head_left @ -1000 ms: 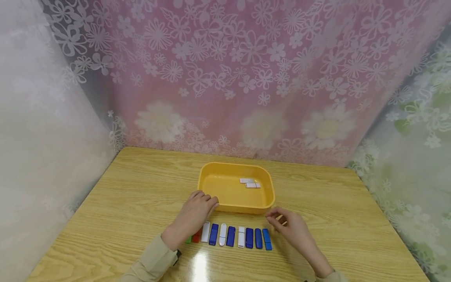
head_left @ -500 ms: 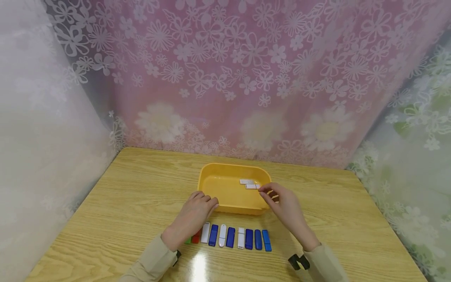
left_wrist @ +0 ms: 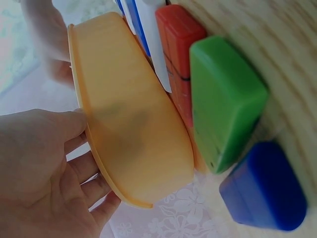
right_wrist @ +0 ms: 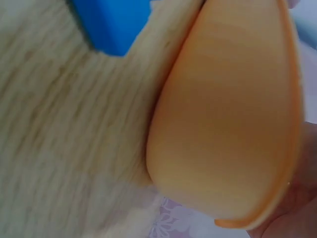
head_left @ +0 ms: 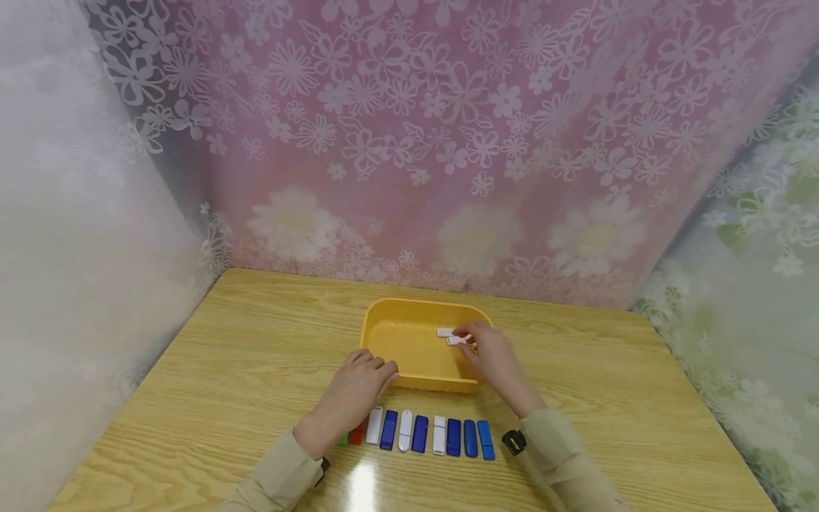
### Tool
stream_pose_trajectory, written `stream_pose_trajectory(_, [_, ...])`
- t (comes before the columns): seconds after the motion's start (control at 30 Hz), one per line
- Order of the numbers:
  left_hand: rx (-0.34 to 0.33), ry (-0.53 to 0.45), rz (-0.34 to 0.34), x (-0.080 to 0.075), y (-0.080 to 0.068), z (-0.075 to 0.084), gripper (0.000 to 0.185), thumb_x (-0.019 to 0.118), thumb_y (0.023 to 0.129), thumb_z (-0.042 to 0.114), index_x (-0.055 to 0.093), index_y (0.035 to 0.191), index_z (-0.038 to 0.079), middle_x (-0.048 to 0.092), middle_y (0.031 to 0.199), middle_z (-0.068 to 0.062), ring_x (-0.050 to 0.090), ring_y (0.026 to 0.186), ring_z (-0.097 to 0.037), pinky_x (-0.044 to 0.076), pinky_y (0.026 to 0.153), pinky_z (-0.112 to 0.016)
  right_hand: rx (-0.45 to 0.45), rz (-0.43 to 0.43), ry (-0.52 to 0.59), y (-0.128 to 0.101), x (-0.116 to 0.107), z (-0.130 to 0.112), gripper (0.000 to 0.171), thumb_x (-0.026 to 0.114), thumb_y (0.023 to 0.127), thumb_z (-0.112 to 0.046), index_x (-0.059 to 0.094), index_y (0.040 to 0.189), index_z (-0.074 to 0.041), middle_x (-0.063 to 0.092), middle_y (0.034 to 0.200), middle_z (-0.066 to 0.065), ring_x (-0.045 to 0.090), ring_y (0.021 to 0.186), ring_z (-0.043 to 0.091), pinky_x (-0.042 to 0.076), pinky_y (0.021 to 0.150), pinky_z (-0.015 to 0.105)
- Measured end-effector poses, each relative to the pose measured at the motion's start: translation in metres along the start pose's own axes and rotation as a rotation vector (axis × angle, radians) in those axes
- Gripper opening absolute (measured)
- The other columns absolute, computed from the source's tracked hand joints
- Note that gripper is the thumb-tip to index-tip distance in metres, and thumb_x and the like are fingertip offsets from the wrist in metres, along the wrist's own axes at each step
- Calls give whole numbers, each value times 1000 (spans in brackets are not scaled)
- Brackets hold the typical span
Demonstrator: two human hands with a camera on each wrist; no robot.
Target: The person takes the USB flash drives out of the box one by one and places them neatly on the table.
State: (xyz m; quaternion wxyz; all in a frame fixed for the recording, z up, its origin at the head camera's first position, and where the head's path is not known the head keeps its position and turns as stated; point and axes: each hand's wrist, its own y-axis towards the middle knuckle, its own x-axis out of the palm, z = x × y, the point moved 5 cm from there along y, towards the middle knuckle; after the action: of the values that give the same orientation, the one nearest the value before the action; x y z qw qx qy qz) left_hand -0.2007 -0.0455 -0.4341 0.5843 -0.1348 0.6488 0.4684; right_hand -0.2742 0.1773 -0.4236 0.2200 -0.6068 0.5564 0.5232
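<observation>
Yellow tray (head_left: 384,340) on counter (head_left: 256,355): two white drives (head_left: 446,332) inside. One is pinched by right hand (head_left: 489,355). Left hand (head_left: 352,391), fingers relaxed, is rested against tray's near rim.

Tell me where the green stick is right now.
In the head view the green stick lies at the left end of the row on the table, beside the red one, partly hidden under the left hand.

A tray (head_left: 384,313) sits mid-table (head_left: 224,355) toward the back edge, two small sticks (head_left: 448,332) in its right half, and a row of sticks (head_left: 422,434) lies before it toward the table's front edge.
</observation>
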Motion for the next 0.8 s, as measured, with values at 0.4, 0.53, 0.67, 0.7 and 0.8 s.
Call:
stream_pose_trajectory(0.4, [-5,3,-3,0,0,0,14,61,103,23,64,90,17,61,74,5,55,76,-16,49,89,-37,-77,-78,-194,16,23,4,13,74,87,6,73,97,-3,69,95,11,68,86,31,58,76,43])
stream_pose_trajectory(0.53, [-4,9,3,1,0,0,14,61,103,23,64,90,17,62,74,5,56,76,-16,49,90,-37,-99,-71,-250,17,25,4,14,79,83,3,73,94,-4,69,93,10,68,82,30,58,72,43])
stream_pose_trajectory(0.67, [-6,11,9,2,0,-1,15,62,102,24,64,89,17,63,74,5,56,77,-17,49,92,-38,-126,-60,-270,17,24,1,20,85,78,0,72,93,-4,67,92,10,67,81,29,58,71,42])
stream_pose_trajectory(0.7, [-7,11,11,2,0,-1,15,62,102,24,64,89,17,63,75,5,56,76,-17,49,93,-38,-129,-59,-272,16,24,1,21,85,78,0,72,93,-4,67,91,10,67,80,29,58,71,41])
stream_pose_trajectory(0.8, [-6,5,17,1,0,-1,15,62,102,23,64,89,17,63,74,4,55,75,-17,49,91,-38,-127,-64,-271,17,24,0,20,85,78,1,71,92,-4,67,91,10,66,80,29,58,70,40])
